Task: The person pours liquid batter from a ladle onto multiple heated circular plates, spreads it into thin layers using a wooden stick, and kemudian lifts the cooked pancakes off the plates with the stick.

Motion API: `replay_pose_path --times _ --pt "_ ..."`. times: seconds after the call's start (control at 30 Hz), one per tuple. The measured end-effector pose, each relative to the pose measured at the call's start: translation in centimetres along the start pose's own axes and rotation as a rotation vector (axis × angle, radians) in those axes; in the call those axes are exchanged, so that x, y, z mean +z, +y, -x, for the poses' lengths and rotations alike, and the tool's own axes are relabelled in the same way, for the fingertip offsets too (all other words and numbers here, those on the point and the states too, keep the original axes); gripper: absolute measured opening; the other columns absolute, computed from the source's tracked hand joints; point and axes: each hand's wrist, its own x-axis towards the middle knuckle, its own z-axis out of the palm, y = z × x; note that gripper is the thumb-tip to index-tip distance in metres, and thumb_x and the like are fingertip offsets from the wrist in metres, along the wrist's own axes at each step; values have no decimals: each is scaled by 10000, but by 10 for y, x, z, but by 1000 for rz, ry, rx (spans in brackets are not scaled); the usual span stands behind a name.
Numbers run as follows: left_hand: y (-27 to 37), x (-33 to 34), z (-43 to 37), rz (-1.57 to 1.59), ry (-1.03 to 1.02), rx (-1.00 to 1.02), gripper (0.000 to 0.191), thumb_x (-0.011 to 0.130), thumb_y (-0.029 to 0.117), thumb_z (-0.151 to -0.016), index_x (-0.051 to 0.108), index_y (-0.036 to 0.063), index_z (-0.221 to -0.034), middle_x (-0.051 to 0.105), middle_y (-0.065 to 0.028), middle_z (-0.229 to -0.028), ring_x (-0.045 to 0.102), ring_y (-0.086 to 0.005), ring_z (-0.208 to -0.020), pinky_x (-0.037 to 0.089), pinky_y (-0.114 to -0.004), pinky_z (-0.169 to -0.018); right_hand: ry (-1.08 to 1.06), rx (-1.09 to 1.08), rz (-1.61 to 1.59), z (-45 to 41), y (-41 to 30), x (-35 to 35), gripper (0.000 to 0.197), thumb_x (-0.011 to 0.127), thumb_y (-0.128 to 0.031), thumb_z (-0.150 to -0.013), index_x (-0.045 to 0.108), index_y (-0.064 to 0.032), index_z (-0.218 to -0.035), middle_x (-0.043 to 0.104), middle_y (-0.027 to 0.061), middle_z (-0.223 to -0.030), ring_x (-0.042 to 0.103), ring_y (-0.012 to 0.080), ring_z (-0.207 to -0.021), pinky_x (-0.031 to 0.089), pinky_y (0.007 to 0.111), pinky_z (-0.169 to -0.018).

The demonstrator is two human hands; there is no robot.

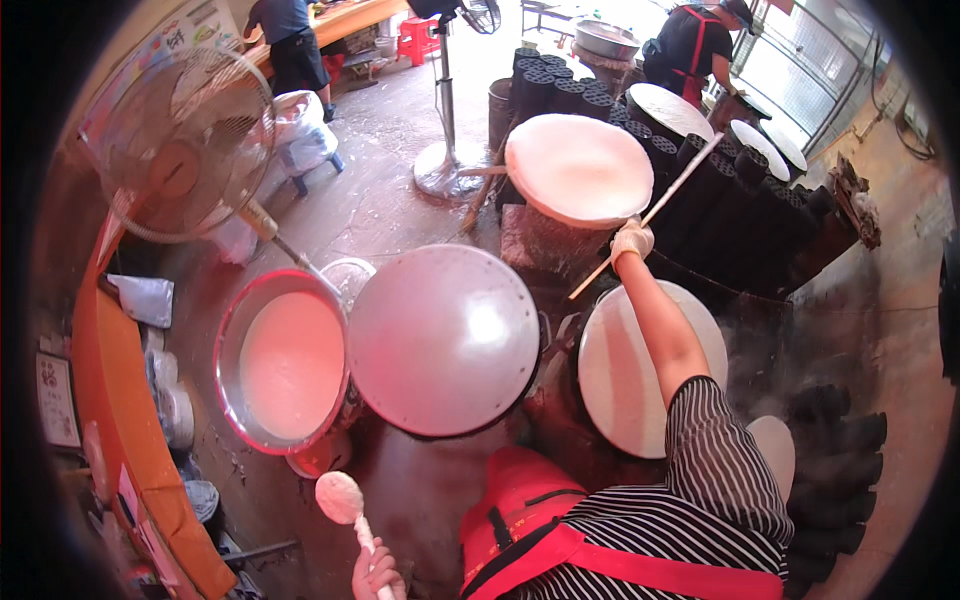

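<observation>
My right hand (632,244), in a light glove, grips a long thin stick (686,176) beside the near edge of a round tray-like surface (579,169) covered with a pale sheet. At the bottom, my left hand (379,574) holds the handle of a ladle (340,497) coated in pale batter. A smooth round metal griddle (442,337) lies in front of me, with a metal basin of pale batter (292,364) to its left. Under my right forearm is another round griddle (619,360) with a pale layer on it.
Black perforated coal briquettes (720,195) stand in stacks at the right. A pedestal fan (176,165) is at the left, and another fan's stand (448,90) rises farther back. One person (694,52) bends near round pans at upper right; another (289,45) stands by a long table.
</observation>
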Motion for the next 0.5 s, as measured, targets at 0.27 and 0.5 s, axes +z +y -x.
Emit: replay_pose_path --times 0.27,0.5 --pt "43 -129 -32 -607 -127 318 182 482 194 -967 497 19 -1012 398 39 -684 321 -21 -472 245 -153 -393 -1628 -847 372 405 52 -155 296 437 -284 -950 613 -70 -1056 498 -12 -624 440 87 -478 345 249 -429" --pt "39 -225 -33 -498 104 385 158 587 202 -913 458 111 -923 434 27 -682 307 -12 -401 228 -173 -359 -2459 -181 716 565 85 -248 173 587 -128 -816 625 -16 -943 599 157 -888 595 321 -850 481 366 -741"
